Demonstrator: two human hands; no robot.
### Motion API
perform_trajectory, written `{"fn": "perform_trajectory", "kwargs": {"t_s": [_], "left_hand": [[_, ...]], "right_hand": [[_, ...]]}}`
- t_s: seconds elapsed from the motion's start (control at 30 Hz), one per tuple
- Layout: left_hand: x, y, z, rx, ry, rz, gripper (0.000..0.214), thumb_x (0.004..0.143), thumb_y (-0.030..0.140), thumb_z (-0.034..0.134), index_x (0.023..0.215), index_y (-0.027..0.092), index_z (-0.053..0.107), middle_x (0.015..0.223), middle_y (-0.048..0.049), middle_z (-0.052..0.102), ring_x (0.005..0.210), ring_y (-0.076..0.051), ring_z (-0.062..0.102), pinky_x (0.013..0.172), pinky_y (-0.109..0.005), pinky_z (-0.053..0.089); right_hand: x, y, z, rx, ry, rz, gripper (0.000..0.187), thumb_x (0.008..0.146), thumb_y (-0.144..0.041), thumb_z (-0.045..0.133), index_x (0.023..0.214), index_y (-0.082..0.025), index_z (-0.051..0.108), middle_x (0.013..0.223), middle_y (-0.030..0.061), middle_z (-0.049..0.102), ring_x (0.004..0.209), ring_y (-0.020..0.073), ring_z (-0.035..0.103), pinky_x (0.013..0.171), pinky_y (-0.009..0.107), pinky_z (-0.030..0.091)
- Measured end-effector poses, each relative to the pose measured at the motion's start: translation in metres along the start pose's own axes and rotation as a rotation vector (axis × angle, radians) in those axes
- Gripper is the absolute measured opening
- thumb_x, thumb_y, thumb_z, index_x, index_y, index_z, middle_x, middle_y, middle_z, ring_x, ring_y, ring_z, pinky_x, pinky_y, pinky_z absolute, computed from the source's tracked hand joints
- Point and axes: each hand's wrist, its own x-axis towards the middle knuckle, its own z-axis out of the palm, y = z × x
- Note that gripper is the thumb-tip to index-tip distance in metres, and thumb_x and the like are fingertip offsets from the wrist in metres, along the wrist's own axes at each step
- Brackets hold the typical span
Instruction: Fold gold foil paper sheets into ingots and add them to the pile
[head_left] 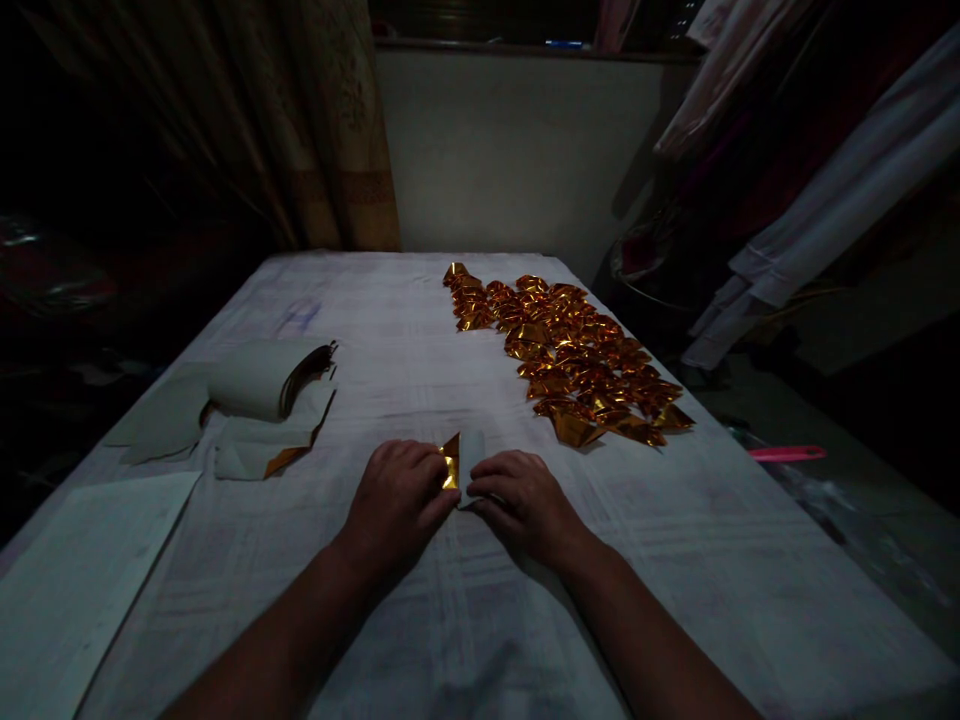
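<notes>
Between my hands, just above the cloth-covered table (420, 600), is a partly folded sheet of gold foil paper (471, 462), its gold face showing on the left and its pale back on the right. My left hand (397, 490) is closed on the gold side, thumb toward the near edge. Curled fingers of my right hand (521, 495) pinch the pale side. Farther off to the right lies a pile of folded gold foil pieces (570, 350). On the left rests a curled stack of foil paper sheets (251, 380), pale side up, with a loose sheet (259, 450) in front of it.
A large white sheet (97, 560) covers the table's near left corner. Behind the table are a patterned curtain (322, 130) and a pale wall (517, 150). Clothes (840, 210) hang at the right. A pink handle (787, 454) shows low beyond the right edge.
</notes>
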Motion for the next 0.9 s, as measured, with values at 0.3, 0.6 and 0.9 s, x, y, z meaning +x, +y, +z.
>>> {"fn": "perform_trajectory", "kwargs": {"t_s": [0.3,0.6,0.9], "left_hand": [[-0.001,0.002,0.001,-0.007,-0.028,-0.035,0.014,0.085,0.026,0.071,0.091,0.021,0.060,0.106,-0.0044,0.069,0.102,-0.026,0.061,0.094,-0.045,0.043],[-0.004,0.001,0.000,-0.059,-0.050,-0.039,0.013,0.089,0.033,0.069,0.093,0.023,0.061,0.109,-0.0039,0.068,0.104,-0.025,0.060,0.097,-0.046,0.042],[-0.006,0.000,0.002,-0.075,-0.069,-0.066,0.014,0.088,0.034,0.070,0.094,0.023,0.062,0.111,-0.0034,0.068,0.108,-0.026,0.059,0.105,-0.050,0.037]], "right_hand": [[0.012,-0.008,-0.003,0.063,-0.053,0.250,0.010,0.085,-0.015,0.074,0.083,-0.024,0.073,0.099,0.0008,0.073,0.096,0.0197,0.064,0.085,0.037,0.040],[0.029,-0.013,-0.003,-0.033,-0.163,0.404,0.010,0.079,-0.016,0.077,0.077,-0.022,0.070,0.090,0.0010,0.069,0.092,0.0208,0.061,0.082,0.035,0.038],[0.026,-0.013,0.000,-0.044,-0.133,0.378,0.011,0.081,-0.015,0.077,0.078,-0.022,0.069,0.088,-0.0001,0.066,0.091,0.0194,0.058,0.079,0.033,0.034]]}}
